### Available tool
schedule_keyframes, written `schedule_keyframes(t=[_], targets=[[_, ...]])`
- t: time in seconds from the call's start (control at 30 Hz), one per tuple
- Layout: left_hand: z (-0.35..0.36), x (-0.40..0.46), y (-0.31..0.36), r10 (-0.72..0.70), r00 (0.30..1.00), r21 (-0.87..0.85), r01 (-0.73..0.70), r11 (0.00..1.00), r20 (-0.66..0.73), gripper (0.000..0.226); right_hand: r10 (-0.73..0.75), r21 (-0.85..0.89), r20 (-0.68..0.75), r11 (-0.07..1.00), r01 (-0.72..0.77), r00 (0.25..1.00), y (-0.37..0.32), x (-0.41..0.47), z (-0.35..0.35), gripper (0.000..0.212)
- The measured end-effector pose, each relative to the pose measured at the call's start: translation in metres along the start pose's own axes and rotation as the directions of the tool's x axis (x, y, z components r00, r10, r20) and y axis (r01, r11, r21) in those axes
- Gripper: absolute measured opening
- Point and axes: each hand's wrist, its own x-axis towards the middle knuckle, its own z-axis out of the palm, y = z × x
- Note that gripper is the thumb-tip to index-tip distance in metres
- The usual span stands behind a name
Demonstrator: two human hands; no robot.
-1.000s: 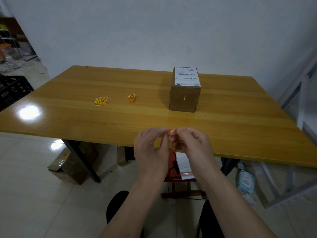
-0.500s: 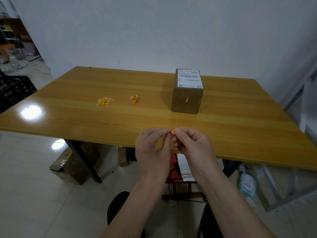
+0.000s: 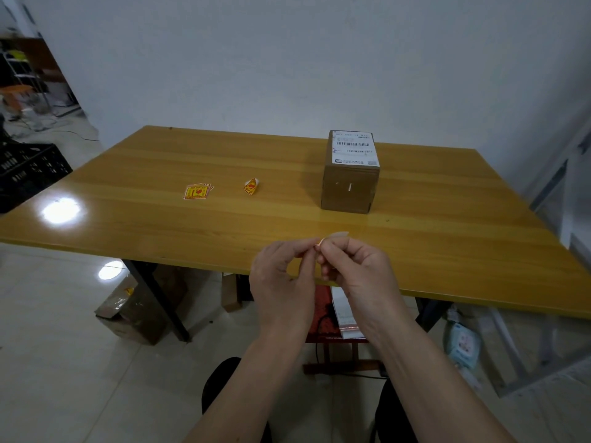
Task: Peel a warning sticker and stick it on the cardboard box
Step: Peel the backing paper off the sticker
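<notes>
My left hand [image 3: 281, 276] and my right hand [image 3: 355, 270] meet over the near edge of the wooden table [image 3: 128, 225], both pinching one small warning sticker [image 3: 321, 242]. Only its orange corner shows between the fingertips, and a pale flap of backing paper [image 3: 339, 234] sticks out above my right fingers. The brown cardboard box [image 3: 350, 187] stands upright beyond my hands, a white shipping label on its top. A flat stack of yellow-red warning stickers [image 3: 197, 191] lies to the left, with a curled sticker scrap [image 3: 251, 186] beside it.
A black crate [image 3: 28, 169] stands on the floor at the left. Cardboard boxes [image 3: 134, 311] sit under the table near its black leg. A red stool with papers [image 3: 339, 318] is under the near edge, and a metal frame [image 3: 543, 346] lies at the right.
A pale flap of backing paper now sticks out above my right fingers; before, only the sticker's orange corner showed. My hands stay together at the table's near edge.
</notes>
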Motion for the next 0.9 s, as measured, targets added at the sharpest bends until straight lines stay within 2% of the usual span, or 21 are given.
schedule_keyframes(t=[0.17, 0.33, 0.9], targets=[[-0.0011, -0.0005, -0.0012, 0.012, 1.0, -0.008, -0.012, 1.0, -0.006, 0.017, 0.008, -0.009, -0.001, 1.0, -0.008, 1.0, -0.0019, -0.0011, 0.0027, 0.012], [-0.0023, -0.0002, -0.0029, 0.049, 0.999, -0.02, -0.049, 0.999, -0.009, 0.012, 0.018, 0.076, -0.01, 0.997, -0.017, 1.0, -0.0031, -0.0014, 0.0056, 0.015], [-0.0063, -0.0008, 0.0015, 0.011, 0.999, -0.021, -0.012, 1.0, -0.046, 0.019, -0.013, 0.02, -0.027, 1.0, 0.014, 1.0, -0.0008, -0.004, 0.0106, 0.017]])
